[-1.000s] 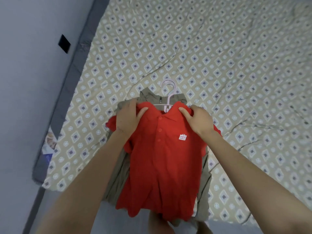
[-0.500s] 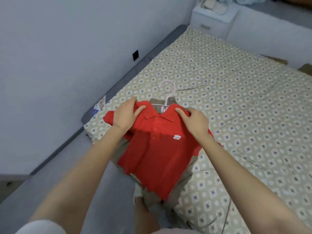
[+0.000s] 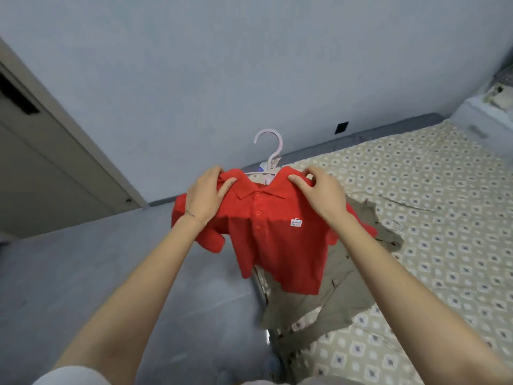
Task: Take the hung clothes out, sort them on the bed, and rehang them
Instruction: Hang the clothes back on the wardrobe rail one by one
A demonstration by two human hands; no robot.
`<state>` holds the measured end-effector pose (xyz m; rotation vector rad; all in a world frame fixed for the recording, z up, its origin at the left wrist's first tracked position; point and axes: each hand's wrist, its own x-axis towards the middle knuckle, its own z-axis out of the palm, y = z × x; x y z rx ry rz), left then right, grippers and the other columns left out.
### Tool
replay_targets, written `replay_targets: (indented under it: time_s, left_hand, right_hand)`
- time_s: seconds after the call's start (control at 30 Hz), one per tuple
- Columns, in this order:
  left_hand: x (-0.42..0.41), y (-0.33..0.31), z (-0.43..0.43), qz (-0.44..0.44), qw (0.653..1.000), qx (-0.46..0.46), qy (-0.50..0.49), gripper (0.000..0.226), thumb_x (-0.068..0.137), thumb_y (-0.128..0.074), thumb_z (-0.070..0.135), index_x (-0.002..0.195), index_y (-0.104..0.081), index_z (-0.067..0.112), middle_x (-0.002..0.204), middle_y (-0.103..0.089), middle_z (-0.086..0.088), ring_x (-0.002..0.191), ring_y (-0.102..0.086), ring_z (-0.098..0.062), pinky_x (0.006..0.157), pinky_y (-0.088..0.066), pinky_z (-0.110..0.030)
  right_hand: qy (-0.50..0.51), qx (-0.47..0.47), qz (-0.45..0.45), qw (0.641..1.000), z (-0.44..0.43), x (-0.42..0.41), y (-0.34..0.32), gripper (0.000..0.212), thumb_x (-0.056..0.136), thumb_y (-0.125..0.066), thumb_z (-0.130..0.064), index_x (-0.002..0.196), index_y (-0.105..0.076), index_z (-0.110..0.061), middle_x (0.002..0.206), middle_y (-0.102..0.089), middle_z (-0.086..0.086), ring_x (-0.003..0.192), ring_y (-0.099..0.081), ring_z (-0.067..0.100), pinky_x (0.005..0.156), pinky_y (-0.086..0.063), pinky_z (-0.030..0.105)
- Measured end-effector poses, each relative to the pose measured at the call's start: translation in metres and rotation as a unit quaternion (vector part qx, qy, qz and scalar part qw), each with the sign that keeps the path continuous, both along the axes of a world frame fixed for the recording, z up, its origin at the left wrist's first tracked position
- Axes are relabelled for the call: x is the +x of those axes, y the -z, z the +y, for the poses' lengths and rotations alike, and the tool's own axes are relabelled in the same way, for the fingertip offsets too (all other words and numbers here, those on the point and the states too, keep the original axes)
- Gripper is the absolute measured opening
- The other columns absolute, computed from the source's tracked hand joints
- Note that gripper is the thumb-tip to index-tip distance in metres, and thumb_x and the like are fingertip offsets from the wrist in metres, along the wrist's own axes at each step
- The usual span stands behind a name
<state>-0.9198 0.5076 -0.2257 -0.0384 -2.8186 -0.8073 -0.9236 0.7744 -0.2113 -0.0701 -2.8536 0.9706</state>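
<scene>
A small red polo shirt (image 3: 277, 240) with a white chest label hangs on a pale pink hanger (image 3: 270, 151), held up in the air over the bed's edge. My left hand (image 3: 205, 198) grips its left shoulder and my right hand (image 3: 319, 195) grips its right shoulder. An olive-green garment (image 3: 347, 287) lies spread on the bed (image 3: 430, 204) below and to the right of the shirt, partly hidden behind it.
The bed with its patterned beige sheet fills the right side. Grey floor (image 3: 83, 273) lies to the left, a blue-grey wall (image 3: 222, 65) ahead, and a door (image 3: 41, 162) at far left. A white nightstand (image 3: 483, 112) stands at the far right.
Both hands have lifted the red shirt on its hanger up off the olive garment. My view has swung left toward the wall and door, and the olive garment stays on the bed.
</scene>
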Motion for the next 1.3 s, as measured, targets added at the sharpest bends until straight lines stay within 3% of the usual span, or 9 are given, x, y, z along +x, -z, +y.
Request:
replay_targets:
  time_s: [0.13,0.27,0.5,0.7,1.1,1.3]
  left_hand:
    - [0.05,0.0,-0.063,0.034,0.998,0.023,-0.05,0.032,0.098,-0.057,0.038,0.104,-0.058,0.007,0.101,-0.062,-0.011,0.1,-0.057,-0.031,0.085,-0.043,-0.042]
    - [0.106,0.007,-0.12,0.042,0.992,0.056,-0.108,0.032,0.096,-0.06,0.036,0.109,-0.058,0.006,0.106,-0.062,-0.011,0.105,-0.056,-0.031,0.093,-0.043,-0.04]
    - [0.227,0.008,-0.195,0.023,0.975,0.079,-0.207,0.032,0.096,-0.061,0.038,0.114,-0.056,0.012,0.113,-0.062,-0.009,0.107,-0.058,-0.029,0.09,-0.045,-0.04]
    - [0.329,0.002,-0.242,0.013,0.946,0.068,-0.317,0.034,0.096,-0.06,0.04,0.11,-0.056,0.009,0.108,-0.065,-0.011,0.101,-0.06,-0.033,0.084,-0.047,-0.042]
    - [0.517,0.002,-0.3,0.069,0.861,0.031,-0.503,0.024,0.096,-0.063,0.03,0.101,-0.059,0.006,0.099,-0.064,-0.011,0.099,-0.058,-0.031,0.088,-0.039,-0.036]
    - [0.598,-0.002,-0.307,0.081,0.819,0.02,-0.568,0.033,0.097,-0.052,0.039,0.108,-0.059,0.009,0.104,-0.061,-0.007,0.101,-0.056,-0.026,0.09,-0.042,-0.038]
  right_hand:
    - [-0.082,0.008,0.029,0.996,-0.064,0.012,-0.01,0.042,0.088,-0.058,-0.061,0.094,-0.066,-0.02,0.088,-0.07,0.005,0.09,-0.064,0.029,0.07,-0.043,0.035]
    - [-0.149,0.013,0.044,0.988,-0.126,0.039,-0.018,0.04,0.089,-0.059,-0.058,0.091,-0.068,-0.018,0.085,-0.07,0.006,0.087,-0.063,0.029,0.065,-0.034,0.032]
    - [-0.276,0.013,0.03,0.96,-0.221,0.099,-0.028,0.035,0.087,-0.062,-0.057,0.081,-0.061,-0.023,0.077,-0.064,0.001,0.083,-0.062,0.028,0.065,-0.035,0.032]
    - [-0.373,0.023,0.033,0.927,-0.302,0.153,-0.032,0.039,0.088,-0.061,-0.057,0.089,-0.065,-0.018,0.084,-0.068,0.004,0.088,-0.063,0.029,0.065,-0.033,0.031]
    - [-0.602,0.008,0.017,0.798,-0.443,0.276,-0.041,0.033,0.09,-0.06,-0.055,0.078,-0.055,-0.025,0.075,-0.057,-0.008,0.079,-0.059,0.022,0.065,-0.037,0.031]
    - [-0.676,0.004,0.037,0.736,-0.494,0.342,-0.048,0.034,0.091,-0.057,-0.055,0.078,-0.053,-0.024,0.071,-0.056,-0.007,0.071,-0.051,0.017,0.062,-0.032,0.03]
